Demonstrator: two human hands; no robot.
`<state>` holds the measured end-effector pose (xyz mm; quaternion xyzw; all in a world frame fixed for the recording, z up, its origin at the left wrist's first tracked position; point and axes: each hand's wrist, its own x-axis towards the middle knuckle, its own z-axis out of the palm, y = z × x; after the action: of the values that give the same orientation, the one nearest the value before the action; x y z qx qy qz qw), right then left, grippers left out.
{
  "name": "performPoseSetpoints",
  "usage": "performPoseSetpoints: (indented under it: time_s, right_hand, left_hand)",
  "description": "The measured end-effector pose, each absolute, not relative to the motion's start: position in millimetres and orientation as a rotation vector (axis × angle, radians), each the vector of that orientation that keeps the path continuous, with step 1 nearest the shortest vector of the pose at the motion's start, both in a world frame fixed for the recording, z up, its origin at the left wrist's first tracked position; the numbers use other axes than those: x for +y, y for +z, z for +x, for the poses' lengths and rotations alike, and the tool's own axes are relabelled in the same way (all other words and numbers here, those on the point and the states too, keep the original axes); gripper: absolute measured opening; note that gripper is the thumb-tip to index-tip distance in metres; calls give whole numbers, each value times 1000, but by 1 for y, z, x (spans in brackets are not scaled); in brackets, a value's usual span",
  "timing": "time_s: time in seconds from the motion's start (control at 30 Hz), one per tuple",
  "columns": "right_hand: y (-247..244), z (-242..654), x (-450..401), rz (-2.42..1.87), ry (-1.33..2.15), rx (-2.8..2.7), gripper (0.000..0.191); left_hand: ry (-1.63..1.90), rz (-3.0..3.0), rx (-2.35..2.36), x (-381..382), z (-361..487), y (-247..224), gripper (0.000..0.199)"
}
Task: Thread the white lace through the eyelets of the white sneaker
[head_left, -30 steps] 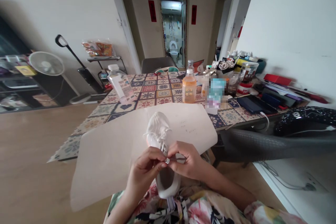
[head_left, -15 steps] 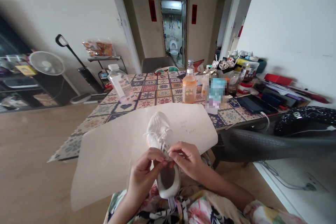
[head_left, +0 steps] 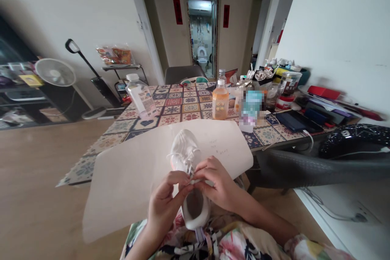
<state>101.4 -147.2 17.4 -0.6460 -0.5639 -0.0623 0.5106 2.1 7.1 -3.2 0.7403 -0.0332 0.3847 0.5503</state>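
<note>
A white lace-up shoe lies toe away from me, partly over a large white paper sheet, its open heel end near my lap. My left hand is at the left of the shoe's tongue, thumb and forefinger pinched on the white shoelace. From the right, my right hand pinches the lace too, its fingertips meeting the left ones above the shoe opening. Loose lace loops show on the shoe's upper. The fingers hide the exact spot where the lace is gripped.
On the patterned tablecloth stand a clear bottle and an orange drink bottle. A tablet and clutter lie at the right. A dark chair is beside the table.
My right hand has shifted slightly left and its fingers have come closer to my left hand's fingertips. The shoe and paper are almost unmoved.
</note>
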Motion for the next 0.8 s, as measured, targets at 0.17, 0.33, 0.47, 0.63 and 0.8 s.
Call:
performPoseSetpoints:
  time_s: [0.17, 0.33, 0.47, 0.63, 0.8]
  right_hand:
    - [14, 104, -146, -1491, 104, -1239, 4]
    - [12, 104, -145, -1485, 79, -1325, 11]
    - [13, 103, -145, -1555, -303, -1409, 14]
    - [15, 102, -146, -1484, -569, -1509, 6]
    - [17, 107, -149, -1397, -612, -1598, 7]
  left_hand:
    - [891, 1759, -89, 7, 3, -1, 8]
    - [889, 1725, -85, 4, 2, 4, 9]
    - [772, 1593, -3, 2, 3, 6, 10]
    - [601, 1481, 111, 1, 4, 8, 25]
    - [630, 1480, 169, 10, 11, 7, 27]
